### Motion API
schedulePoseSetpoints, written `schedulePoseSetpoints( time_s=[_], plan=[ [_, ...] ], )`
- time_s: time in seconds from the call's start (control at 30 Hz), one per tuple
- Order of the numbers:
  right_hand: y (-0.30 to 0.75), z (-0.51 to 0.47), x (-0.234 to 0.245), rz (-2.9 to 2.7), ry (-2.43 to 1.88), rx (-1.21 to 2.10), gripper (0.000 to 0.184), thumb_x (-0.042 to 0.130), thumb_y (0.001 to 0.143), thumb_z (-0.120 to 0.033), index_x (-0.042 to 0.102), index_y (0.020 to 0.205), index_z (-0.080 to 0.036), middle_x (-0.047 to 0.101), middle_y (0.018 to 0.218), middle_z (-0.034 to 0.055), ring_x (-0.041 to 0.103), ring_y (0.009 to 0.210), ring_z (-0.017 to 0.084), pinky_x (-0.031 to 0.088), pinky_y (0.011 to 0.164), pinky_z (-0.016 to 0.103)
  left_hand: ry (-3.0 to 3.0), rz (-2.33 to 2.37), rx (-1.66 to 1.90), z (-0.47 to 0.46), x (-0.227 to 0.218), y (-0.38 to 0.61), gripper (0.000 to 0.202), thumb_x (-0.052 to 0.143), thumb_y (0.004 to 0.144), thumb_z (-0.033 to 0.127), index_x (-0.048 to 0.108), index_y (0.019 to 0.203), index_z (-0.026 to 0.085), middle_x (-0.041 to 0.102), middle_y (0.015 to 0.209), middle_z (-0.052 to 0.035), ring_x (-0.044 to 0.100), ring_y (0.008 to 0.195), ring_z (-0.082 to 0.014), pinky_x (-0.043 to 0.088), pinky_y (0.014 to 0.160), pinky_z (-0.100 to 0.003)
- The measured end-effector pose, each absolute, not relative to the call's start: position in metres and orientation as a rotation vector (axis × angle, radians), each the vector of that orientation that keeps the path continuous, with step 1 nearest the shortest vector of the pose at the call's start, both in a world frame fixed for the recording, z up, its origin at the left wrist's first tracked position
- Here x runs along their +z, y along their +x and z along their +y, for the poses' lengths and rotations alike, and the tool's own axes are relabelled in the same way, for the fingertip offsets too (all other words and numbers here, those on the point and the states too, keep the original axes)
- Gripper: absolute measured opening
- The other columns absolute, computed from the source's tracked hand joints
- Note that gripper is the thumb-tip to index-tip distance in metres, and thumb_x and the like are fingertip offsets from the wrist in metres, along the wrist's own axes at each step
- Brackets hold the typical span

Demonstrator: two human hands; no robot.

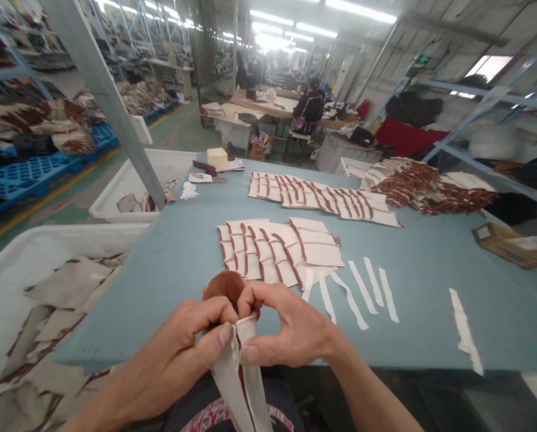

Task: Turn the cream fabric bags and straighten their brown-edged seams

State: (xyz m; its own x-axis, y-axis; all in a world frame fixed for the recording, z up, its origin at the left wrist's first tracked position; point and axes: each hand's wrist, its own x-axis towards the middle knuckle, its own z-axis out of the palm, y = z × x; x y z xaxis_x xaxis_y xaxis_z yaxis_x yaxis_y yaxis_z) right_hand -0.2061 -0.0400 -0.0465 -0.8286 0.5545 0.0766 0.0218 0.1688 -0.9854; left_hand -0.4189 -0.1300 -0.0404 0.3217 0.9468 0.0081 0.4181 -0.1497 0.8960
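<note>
Both hands pinch a folded cream fabric piece (250,390) with a brown seam, held upright at the table's front edge. My left hand (191,342) grips its left side near the top, thumb pressed along the seam. On the opposite side, my right hand (290,330) closes thumb and fingers on the upper edge. A tuft of brown plush (225,285) shows beyond the fingertips. Just past the hands lies a row of overlapping cream panels (263,252) with brown edges. Several white strips (362,288) are laid to the right of them.
A second row of panels (322,198) lies farther back on the blue-green table (169,288). A pile of brown-edged pieces (421,186) rises at the back right, near a cardboard box (511,246). White bins (70,231) stand left of a metal post (101,90). A seated person (309,108) works beyond.
</note>
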Motion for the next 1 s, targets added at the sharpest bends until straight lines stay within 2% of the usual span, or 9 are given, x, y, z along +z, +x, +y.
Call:
schedulePoseSetpoints(
  time_s=[0.17,0.27,0.37,0.43,0.53,0.67,0.8,0.87,1.0],
  plan=[
    [-0.206,-0.041,-0.055,-1.991,-0.469,1.748,0.047,0.090,0.084,-0.056,0.057,0.082,-0.022,0.055,0.077,-0.0069,0.047,0.072,0.012,0.041,0.070,0.026,1.660,1.237,0.785,-0.135,-0.043,-0.415,0.040,0.047,0.109,0.042,0.059,0.077,0.022,0.062,0.075,0.0044,0.057,0.070,-0.0144,0.043,0.068,-0.025],
    [-0.204,-0.040,-0.061,-1.950,-0.466,1.839,0.055,0.089,0.085,-0.066,0.057,0.083,-0.021,0.055,0.079,-0.0063,0.047,0.073,0.012,0.042,0.070,0.026,1.597,1.200,0.799,-0.135,-0.046,-0.412,0.044,0.049,0.108,0.049,0.058,0.075,0.021,0.057,0.071,0.0038,0.055,0.066,-0.0148,0.041,0.063,-0.025],
    [-0.201,-0.042,-0.065,-1.911,-0.475,1.924,0.055,0.087,0.087,-0.068,0.058,0.085,-0.021,0.056,0.081,-0.0053,0.048,0.074,0.012,0.041,0.070,0.025,1.516,1.152,0.812,-0.134,-0.048,-0.409,0.047,0.051,0.106,0.056,0.056,0.074,0.021,0.054,0.070,0.0035,0.051,0.063,-0.0145,0.040,0.058,-0.024],
    [-0.199,-0.044,-0.064,-1.909,-0.469,1.943,0.052,0.085,0.091,-0.065,0.060,0.087,-0.020,0.057,0.082,-0.0044,0.049,0.075,0.012,0.041,0.070,0.026,1.490,1.154,0.819,-0.135,-0.048,-0.407,0.047,0.053,0.105,0.057,0.055,0.073,0.021,0.053,0.069,0.0035,0.050,0.062,-0.0142,0.039,0.057,-0.024],
    [-0.196,-0.046,-0.061,-1.958,-0.455,1.887,0.039,0.081,0.097,-0.052,0.061,0.090,-0.020,0.059,0.084,-0.0036,0.052,0.076,0.012,0.043,0.071,0.025,1.509,1.188,0.795,-0.137,-0.043,-0.406,0.046,0.053,0.104,0.054,0.054,0.072,0.021,0.053,0.068,0.0039,0.050,0.061,-0.0137,0.039,0.057,-0.023],
    [-0.193,-0.050,-0.053,-2.046,-0.465,1.776,0.028,0.078,0.096,-0.041,0.061,0.090,-0.020,0.061,0.081,-0.0044,0.054,0.074,0.012,0.044,0.069,0.024,1.585,1.223,0.746,-0.139,-0.034,-0.406,0.042,0.051,0.104,0.046,0.056,0.071,0.021,0.054,0.069,0.0041,0.053,0.063,-0.0132,0.042,0.060,-0.022],
    [-0.192,-0.054,-0.048,-2.127,-0.512,1.600,0.020,0.076,0.093,-0.031,0.060,0.085,-0.021,0.061,0.076,-0.0059,0.053,0.068,0.011,0.042,0.064,0.023,1.615,1.297,0.695,-0.135,-0.031,-0.406,0.035,0.065,0.094,0.039,0.056,0.066,0.021,0.053,0.066,0.0055,0.049,0.063,-0.0123,0.040,0.060,-0.022],
    [-0.192,-0.055,-0.047,-2.139,-0.543,1.558,0.018,0.075,0.094,-0.029,0.061,0.084,-0.021,0.062,0.076,-0.0054,0.054,0.068,0.011,0.042,0.065,0.023,1.601,1.291,0.666,-0.132,-0.031,-0.407,0.034,0.065,0.094,0.040,0.057,0.066,0.020,0.054,0.065,0.0055,0.048,0.062,-0.0122,0.039,0.059,-0.022],
    [-0.191,-0.052,-0.051,-2.111,-0.565,1.616,0.022,0.077,0.095,-0.034,0.064,0.086,-0.020,0.065,0.079,-0.0039,0.056,0.070,0.012,0.044,0.066,0.024,1.580,1.244,0.619,-0.130,-0.029,-0.409,0.034,0.056,0.097,0.040,0.067,0.073,0.019,0.065,0.072,0.0019,0.058,0.069,-0.0153,0.045,0.066,-0.023]
  ],
)
